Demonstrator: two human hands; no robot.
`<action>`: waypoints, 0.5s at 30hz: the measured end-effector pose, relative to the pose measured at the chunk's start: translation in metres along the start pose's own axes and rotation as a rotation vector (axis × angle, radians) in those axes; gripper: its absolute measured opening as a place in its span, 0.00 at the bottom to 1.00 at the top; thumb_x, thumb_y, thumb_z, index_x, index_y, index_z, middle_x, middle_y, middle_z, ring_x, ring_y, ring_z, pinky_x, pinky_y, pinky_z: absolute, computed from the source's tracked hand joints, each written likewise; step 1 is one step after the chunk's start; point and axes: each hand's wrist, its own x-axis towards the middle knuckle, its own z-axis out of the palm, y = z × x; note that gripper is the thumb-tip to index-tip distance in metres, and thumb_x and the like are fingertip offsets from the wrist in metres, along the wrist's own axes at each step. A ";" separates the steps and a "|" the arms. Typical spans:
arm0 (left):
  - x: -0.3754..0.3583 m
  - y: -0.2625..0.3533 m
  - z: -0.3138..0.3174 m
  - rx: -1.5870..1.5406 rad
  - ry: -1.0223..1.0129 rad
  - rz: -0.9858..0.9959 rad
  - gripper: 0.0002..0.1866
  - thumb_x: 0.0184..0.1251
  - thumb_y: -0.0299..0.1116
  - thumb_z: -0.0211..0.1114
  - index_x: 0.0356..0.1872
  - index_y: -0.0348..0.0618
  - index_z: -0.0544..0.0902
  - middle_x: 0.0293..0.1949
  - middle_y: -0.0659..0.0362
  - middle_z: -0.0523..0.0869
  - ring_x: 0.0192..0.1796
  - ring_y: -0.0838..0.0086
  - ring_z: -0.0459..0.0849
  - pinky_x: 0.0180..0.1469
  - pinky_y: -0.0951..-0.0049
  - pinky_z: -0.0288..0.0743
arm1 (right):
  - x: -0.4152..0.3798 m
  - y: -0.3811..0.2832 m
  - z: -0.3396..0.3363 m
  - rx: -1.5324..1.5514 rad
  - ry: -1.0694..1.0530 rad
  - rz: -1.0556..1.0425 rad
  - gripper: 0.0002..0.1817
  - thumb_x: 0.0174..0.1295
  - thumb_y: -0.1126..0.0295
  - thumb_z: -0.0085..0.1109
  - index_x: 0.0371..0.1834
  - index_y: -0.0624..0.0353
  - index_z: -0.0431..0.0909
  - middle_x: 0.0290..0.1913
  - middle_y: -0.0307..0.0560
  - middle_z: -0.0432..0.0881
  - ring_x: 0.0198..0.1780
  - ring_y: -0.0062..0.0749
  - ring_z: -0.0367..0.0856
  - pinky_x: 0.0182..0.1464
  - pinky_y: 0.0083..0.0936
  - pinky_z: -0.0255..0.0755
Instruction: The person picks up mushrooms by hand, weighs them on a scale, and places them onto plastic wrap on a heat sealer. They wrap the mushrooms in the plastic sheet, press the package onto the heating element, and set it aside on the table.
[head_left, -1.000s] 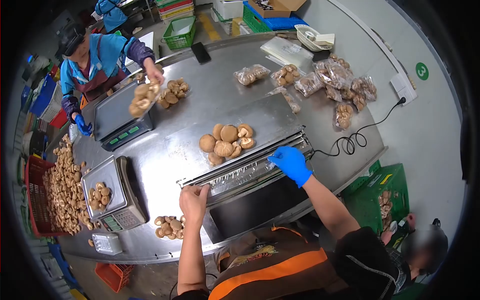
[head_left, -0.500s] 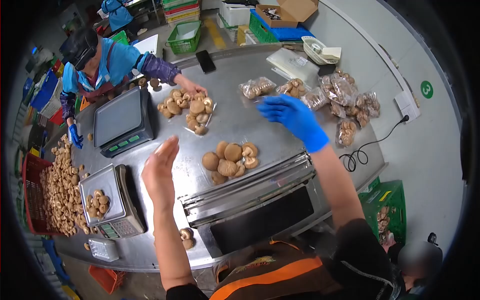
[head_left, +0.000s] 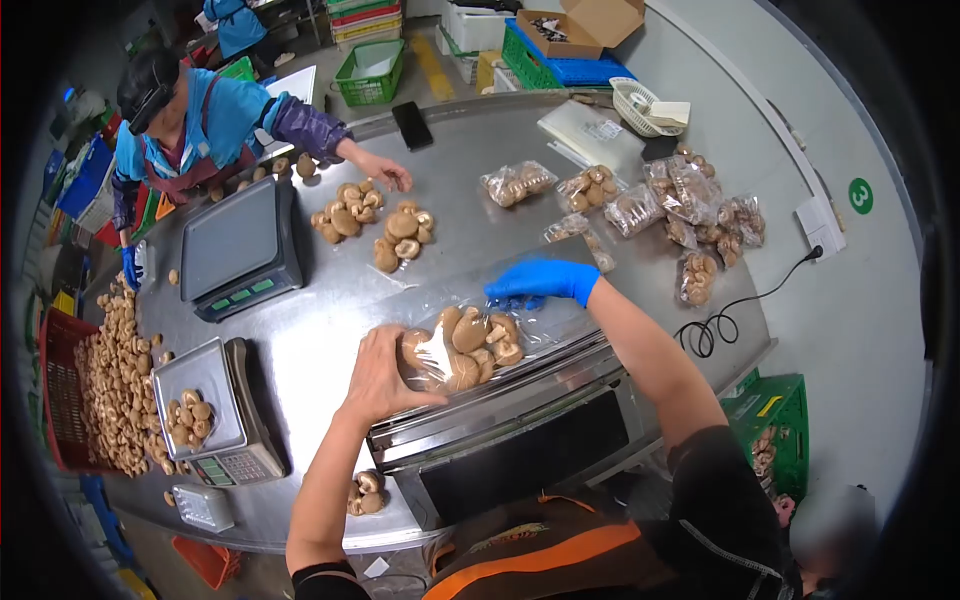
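A group of brown mushrooms (head_left: 468,335) sits under clear film (head_left: 560,318) near the sealing machine at the table's front. My left hand (head_left: 385,378), bare, curves round the left side of the group, its thumb along the near edge and its fingers against the film. My right hand (head_left: 545,281), in a blue glove, is at the upper right of the group, fingers together and pinching the film; the fingertips are partly hidden. Behind them, two more mushroom groups (head_left: 404,236) lie on the table.
Opposite, a co-worker (head_left: 215,125) stretches a bare hand over the table. Two scales (head_left: 235,240) and a mushroom heap (head_left: 120,380) are at the left. Wrapped packs (head_left: 690,190) lie at the right, by a black cable (head_left: 745,290). A phone (head_left: 411,125) lies at the back.
Both my hands have come down from above the table to the near mushroom group, which film now covers. The co-worker's bare hand has lifted off the rear mushrooms.
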 end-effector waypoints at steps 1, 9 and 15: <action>-0.004 -0.001 0.004 0.106 0.075 0.009 0.55 0.26 0.59 0.84 0.56 0.39 0.66 0.56 0.43 0.76 0.61 0.50 0.74 0.62 0.56 0.69 | -0.004 0.003 -0.005 -0.059 -0.097 0.054 0.21 0.65 0.47 0.60 0.41 0.56 0.85 0.28 0.33 0.78 0.27 0.17 0.70 0.31 0.15 0.68; -0.022 -0.001 0.006 -0.433 0.034 -0.228 0.48 0.46 0.47 0.82 0.67 0.40 0.67 0.27 0.56 0.85 0.32 0.74 0.83 0.39 0.75 0.77 | -0.022 0.054 0.009 -0.077 0.202 -0.230 0.17 0.65 0.57 0.62 0.45 0.59 0.85 0.39 0.42 0.87 0.37 0.20 0.77 0.46 0.23 0.73; -0.023 -0.044 0.040 -0.959 -0.009 -0.427 0.14 0.75 0.37 0.56 0.42 0.36 0.82 0.29 0.62 0.84 0.28 0.84 0.80 0.31 0.82 0.75 | -0.019 0.080 0.060 -0.011 0.679 -0.322 0.17 0.73 0.59 0.49 0.42 0.63 0.77 0.37 0.52 0.82 0.36 0.36 0.78 0.43 0.31 0.72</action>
